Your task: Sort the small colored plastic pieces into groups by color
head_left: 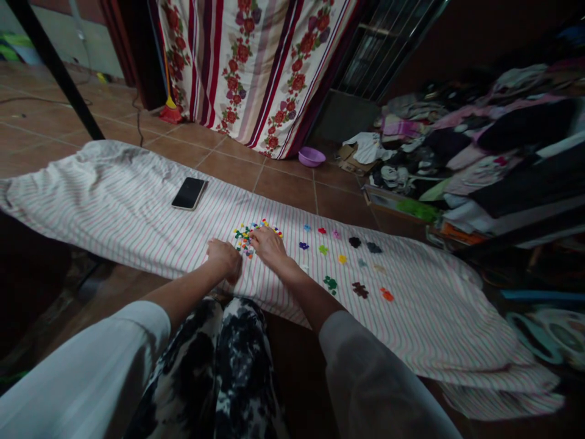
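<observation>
A pile of small mixed-colour pieces (244,234) lies on the striped cloth (219,213) in front of me. My right hand (267,244) reaches over the pile with its fingers bent down into it; what the fingertips hold is too small to make out. At the near left edge of the pile rests my left hand (223,257), its fingers curled and mostly hidden. To the right are small single-colour heaps, among them dark green (329,283), brown (360,289), orange (386,294), yellow (342,259), black (354,242) and purple (304,246).
A phone (189,193) lies on the cloth, left of the pile. Beyond the cloth are a purple bowl (311,156), a red broom (170,112) and a floral curtain (256,67). Heaped clothes (457,140) fill the right background.
</observation>
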Motion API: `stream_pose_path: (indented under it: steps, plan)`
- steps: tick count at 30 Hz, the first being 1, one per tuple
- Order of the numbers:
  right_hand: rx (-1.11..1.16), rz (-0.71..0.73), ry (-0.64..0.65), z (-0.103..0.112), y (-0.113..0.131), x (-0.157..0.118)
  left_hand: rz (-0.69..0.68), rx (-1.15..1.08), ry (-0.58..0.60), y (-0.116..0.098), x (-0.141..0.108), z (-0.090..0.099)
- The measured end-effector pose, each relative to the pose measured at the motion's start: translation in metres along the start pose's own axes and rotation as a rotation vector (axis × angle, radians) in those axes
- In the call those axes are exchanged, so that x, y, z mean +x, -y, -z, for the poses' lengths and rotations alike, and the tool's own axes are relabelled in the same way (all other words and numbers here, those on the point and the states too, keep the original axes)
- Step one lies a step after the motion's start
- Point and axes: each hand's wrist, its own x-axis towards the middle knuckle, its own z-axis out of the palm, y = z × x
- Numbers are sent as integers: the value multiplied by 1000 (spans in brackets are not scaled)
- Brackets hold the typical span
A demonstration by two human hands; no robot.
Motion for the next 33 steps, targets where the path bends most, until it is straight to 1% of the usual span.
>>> stream_pose_path:
  steps: [4, 10, 14, 17, 20, 23, 25, 27, 30, 33]
  plan:
    - [-1, -43, -15, -4, 0, 3, -5, 31, 17, 0, 0, 1]
    - [-3, -62, -47, -10, 0, 6, -16, 97, 44, -1, -3, 3]
    - [53, -22, -131, -12, 0, 2, -22, 90, 28, 0, -3, 3]
    - [144, -17, -282, -14, 2, -11, -23, 54, 9, 1, -3, 2]
    - [262, -82, -456, -22, 7, -34, -19, 23, -2, 2, -5, 2]
    - [345, -164, -568, -35, 13, -58, -12, 26, 4, 2, -6, 4]
    - [372, -215, -611, -45, 15, -70, -14, 37, 11, 3, -7, 4]
    - [391, -249, -636, -53, 14, -76, -21, 59, 21, 5, -7, 4]
    - [410, -281, -646, -59, 11, -77, -17, 86, 23, 6, -6, 3]
    - [426, -315, -618, -59, 9, -75, -29, 78, -9, 7, -5, 0]
